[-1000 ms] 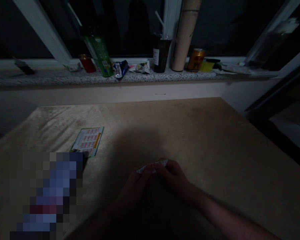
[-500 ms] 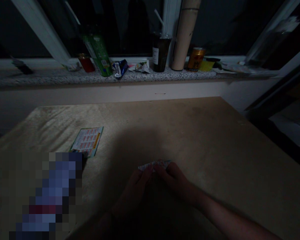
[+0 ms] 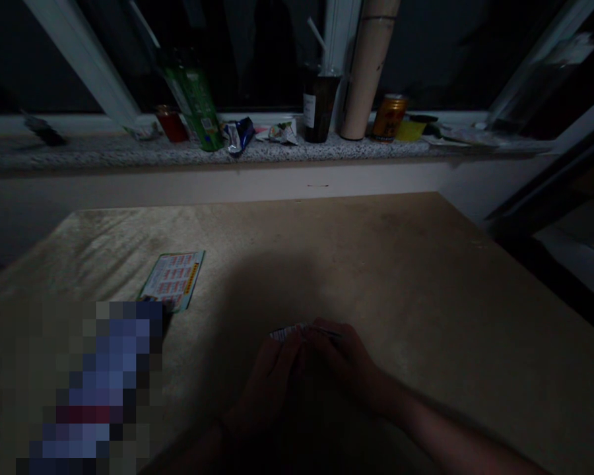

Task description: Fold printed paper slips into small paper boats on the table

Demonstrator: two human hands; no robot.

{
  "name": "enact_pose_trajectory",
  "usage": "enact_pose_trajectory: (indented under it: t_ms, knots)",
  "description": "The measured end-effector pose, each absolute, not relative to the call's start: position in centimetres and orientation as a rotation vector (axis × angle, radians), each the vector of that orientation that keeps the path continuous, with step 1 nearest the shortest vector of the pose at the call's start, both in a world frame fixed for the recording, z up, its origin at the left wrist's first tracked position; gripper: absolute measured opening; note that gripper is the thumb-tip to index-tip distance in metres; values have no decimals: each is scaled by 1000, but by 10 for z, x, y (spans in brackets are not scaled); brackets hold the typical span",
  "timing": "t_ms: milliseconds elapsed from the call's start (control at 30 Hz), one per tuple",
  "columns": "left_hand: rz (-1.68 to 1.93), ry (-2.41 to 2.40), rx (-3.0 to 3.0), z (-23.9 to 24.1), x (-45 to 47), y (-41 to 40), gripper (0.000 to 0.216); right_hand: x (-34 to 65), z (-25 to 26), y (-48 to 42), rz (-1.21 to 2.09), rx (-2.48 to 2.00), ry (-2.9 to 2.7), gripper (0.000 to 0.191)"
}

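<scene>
Between my two hands is a small folded piece of printed paper (image 3: 288, 332), its striped edge showing above the fingers. My left hand (image 3: 272, 366) grips its left end, thumb on the near side. My right hand (image 3: 344, 353) is closed round the right end, with fingers curled over the top and hiding most of that side. Both hands meet at the paper's middle, low over the table. Shadow makes the lower part of the paper and the fingertips hard to make out.
A printed card (image 3: 173, 280) lies on the wooden table (image 3: 400, 264) to the left, beside a pixelated blue object (image 3: 99, 376). On the granite sill (image 3: 267, 153) stand a green bottle (image 3: 200, 109), a dark cup with a straw (image 3: 319, 109), a gold can (image 3: 389, 119) and crumpled wrappers (image 3: 238, 135).
My right fingers have moved over the top of the paper and now cover more of its right end. The paper's left part has shifted slightly left.
</scene>
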State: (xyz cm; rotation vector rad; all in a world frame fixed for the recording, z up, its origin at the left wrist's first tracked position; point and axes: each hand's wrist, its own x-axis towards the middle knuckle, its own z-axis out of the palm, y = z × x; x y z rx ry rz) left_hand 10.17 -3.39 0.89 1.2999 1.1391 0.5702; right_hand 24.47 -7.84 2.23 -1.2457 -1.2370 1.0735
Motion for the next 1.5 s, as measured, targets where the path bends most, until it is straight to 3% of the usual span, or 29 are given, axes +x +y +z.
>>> enact_pose_trajectory:
  t_ms: [133,300,900,1167,1267,1500]
  knots:
    - [601,1200,1395,12,102,-31,35,249,14,-74,1133,-1241,-996,25]
    - [557,1167,1492,23,106,-22,50,256,1,-66,1135,-1185,-696,15]
    - [511,1162,1474,23,106,-16,49,253,4,-65,1206,-1203,-732,13]
    - [535,1126,1454,24,105,-17,46,252,-3,-68,1317,-1057,-792,22]
    - [487,1090,1390,21,104,-20,45,249,2,-73,1404,-1187,-775,35]
    - [424,1114,1268,21,109,-26,43,244,7,-76,1338,-1331,-846,35]
